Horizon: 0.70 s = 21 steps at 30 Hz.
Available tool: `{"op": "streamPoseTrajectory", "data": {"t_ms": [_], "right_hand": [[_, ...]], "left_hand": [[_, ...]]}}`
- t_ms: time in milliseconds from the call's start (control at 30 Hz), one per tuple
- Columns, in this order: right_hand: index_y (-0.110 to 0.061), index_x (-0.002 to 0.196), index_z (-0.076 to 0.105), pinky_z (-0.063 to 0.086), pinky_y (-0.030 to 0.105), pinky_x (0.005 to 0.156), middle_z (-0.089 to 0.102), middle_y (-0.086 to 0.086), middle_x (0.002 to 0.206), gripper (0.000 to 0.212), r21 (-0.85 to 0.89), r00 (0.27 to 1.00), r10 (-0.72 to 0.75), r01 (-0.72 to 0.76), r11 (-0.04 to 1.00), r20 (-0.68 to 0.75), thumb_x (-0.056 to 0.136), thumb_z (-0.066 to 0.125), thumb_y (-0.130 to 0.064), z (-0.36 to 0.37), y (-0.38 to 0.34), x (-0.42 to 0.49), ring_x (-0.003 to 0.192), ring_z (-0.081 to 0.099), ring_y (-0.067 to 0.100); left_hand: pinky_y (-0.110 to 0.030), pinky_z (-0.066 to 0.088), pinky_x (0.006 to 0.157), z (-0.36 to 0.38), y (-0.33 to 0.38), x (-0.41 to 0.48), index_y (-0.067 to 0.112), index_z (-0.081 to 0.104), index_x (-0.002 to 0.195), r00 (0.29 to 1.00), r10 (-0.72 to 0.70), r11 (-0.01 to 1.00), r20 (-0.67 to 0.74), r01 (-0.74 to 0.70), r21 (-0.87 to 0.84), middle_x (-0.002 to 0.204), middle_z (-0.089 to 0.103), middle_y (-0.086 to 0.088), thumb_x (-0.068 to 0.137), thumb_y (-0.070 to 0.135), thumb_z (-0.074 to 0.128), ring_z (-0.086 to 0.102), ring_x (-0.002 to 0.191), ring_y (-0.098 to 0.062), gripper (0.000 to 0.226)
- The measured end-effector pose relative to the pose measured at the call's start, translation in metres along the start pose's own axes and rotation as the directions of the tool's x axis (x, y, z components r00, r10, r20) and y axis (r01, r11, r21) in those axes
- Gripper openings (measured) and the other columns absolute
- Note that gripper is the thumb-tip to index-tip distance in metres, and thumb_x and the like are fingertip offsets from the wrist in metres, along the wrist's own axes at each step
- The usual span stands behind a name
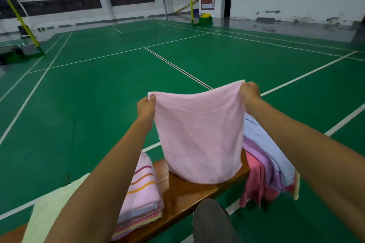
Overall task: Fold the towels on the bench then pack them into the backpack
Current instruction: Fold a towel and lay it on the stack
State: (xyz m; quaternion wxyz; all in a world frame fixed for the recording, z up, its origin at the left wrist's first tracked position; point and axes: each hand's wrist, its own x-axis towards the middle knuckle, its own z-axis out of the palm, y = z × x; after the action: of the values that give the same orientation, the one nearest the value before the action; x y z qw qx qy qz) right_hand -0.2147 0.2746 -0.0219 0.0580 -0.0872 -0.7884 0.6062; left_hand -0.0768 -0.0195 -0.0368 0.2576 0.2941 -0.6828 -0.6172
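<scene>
Head view: both hands hold a pink towel (201,134) up by its top corners — left hand (146,107) pinches the corner at 9 o'clock, right hand (249,92) pinches the one at 3 o'clock, fingers of both clenched on the cloth. Towel hangs flat between them, its bottom edge resting on the wooden table (183,195). Folded stack (140,199) of striped and pastel towels sits on the table at 7 o'clock of the hanging towel; an unfolded heap (266,165) of blue, purple and red towels drapes off the table at 4 o'clock. No backpack in sight. Judged: terry cloth is light, soft and limp, not slippery — it sags wherever unsupported, so corner pinches are the right hold, and bringing corner to corner should give a clean fold. Folding still underway, packing not begun.
</scene>
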Motion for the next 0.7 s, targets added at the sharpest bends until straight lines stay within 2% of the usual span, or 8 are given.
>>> {"op": "streamPoseTrajectory", "data": {"t_ms": [100,233,333,400,467,567,633,700], "right_hand": [[-0.013,0.1,0.056,0.034,0.03,0.061,0.05,0.0,0.084,0.017,0.107,0.998,-0.064,0.063,0.992,0.014,0.1,0.039,-0.018,-0.002,-0.018,0.001,0.071,0.043,0.015],[-0.013,0.095,0.056,0.032,0.03,0.058,0.048,-0.002,0.078,0.016,0.184,0.991,-0.13,0.131,0.974,-0.019,0.101,0.041,-0.016,-0.008,-0.033,-0.001,0.067,0.04,0.011],[-0.012,0.094,0.06,0.034,0.028,0.057,0.053,0.001,0.08,0.017,0.171,0.996,-0.093,0.092,0.981,-0.004,0.097,0.044,-0.014,-0.014,-0.025,-0.007,0.067,0.044,0.014],[-0.012,0.088,0.061,0.038,0.03,0.064,0.058,0.006,0.085,0.015,0.147,1.0,-0.027,0.025,0.989,0.012,0.093,0.047,-0.013,-0.018,-0.008,-0.009,0.074,0.05,0.021],[-0.011,0.092,0.063,0.044,0.035,0.072,0.064,0.009,0.097,0.014,0.135,0.997,0.067,-0.07,0.988,0.03,0.092,0.05,-0.014,-0.021,0.012,-0.009,0.086,0.058,0.026],[-0.005,0.119,0.062,0.049,0.034,0.078,0.065,0.014,0.114,0.026,0.042,0.97,0.233,-0.236,0.971,0.068,0.096,0.052,-0.014,-0.022,0.049,-0.016,0.094,0.062,0.031],[-0.009,0.107,0.058,0.049,0.029,0.075,0.06,0.017,0.101,0.013,-0.111,0.936,0.286,-0.268,0.957,0.206,0.101,0.047,-0.011,-0.025,0.076,-0.03,0.082,0.055,0.029],[-0.009,0.095,0.055,0.053,0.038,0.078,0.058,0.017,0.094,0.008,-0.283,0.891,0.348,-0.267,0.921,0.291,0.099,0.048,-0.01,-0.03,0.101,-0.046,0.082,0.056,0.03]], "left_hand": [[-0.029,0.039,0.066,0.0,0.019,0.006,0.015,0.061,0.094,0.994,0.09,0.993,-0.069,-0.095,-0.072,0.091,0.056,-0.002,0.104,0.03,0.05,0.047,0.077,-0.015,0.021],[-0.029,0.036,0.063,-0.005,0.032,0.007,0.012,0.063,0.094,0.973,0.211,0.975,-0.099,-0.216,-0.047,0.084,0.053,0.0,0.104,0.032,0.049,0.042,0.071,-0.013,0.026],[-0.031,0.035,0.064,-0.011,0.018,0.002,0.005,0.065,0.095,0.976,0.205,0.979,-0.074,-0.204,0.02,0.082,0.053,-0.003,0.102,0.031,0.05,0.042,0.071,-0.015,0.031],[-0.032,0.032,0.064,-0.015,-0.003,-0.004,-0.003,0.062,0.09,0.975,0.217,0.968,-0.054,-0.207,0.145,0.079,0.051,-0.006,0.101,0.031,0.05,0.041,0.073,-0.017,0.037],[-0.033,0.03,0.06,-0.018,-0.026,-0.017,0.001,0.057,0.079,0.976,0.219,0.938,-0.005,-0.209,0.276,0.073,0.051,-0.007,0.102,0.029,0.05,0.043,0.071,-0.02,0.037],[-0.038,0.041,0.068,-0.019,-0.063,-0.04,0.0,0.064,0.086,0.981,0.17,0.809,0.097,-0.196,0.555,0.089,0.066,-0.022,0.103,0.025,0.049,0.061,0.085,-0.037,0.034],[-0.041,0.047,0.081,-0.019,-0.085,-0.057,-0.008,0.066,0.101,0.981,0.063,0.649,0.182,-0.179,0.74,0.109,0.067,-0.03,0.101,0.022,0.049,0.062,0.103,-0.045,0.034],[-0.04,0.048,0.087,-0.018,-0.1,-0.073,-0.009,0.064,0.109,0.967,-0.057,0.521,0.249,-0.184,0.834,0.117,0.065,-0.028,0.101,0.019,0.05,0.06,0.11,-0.044,0.032]]}}
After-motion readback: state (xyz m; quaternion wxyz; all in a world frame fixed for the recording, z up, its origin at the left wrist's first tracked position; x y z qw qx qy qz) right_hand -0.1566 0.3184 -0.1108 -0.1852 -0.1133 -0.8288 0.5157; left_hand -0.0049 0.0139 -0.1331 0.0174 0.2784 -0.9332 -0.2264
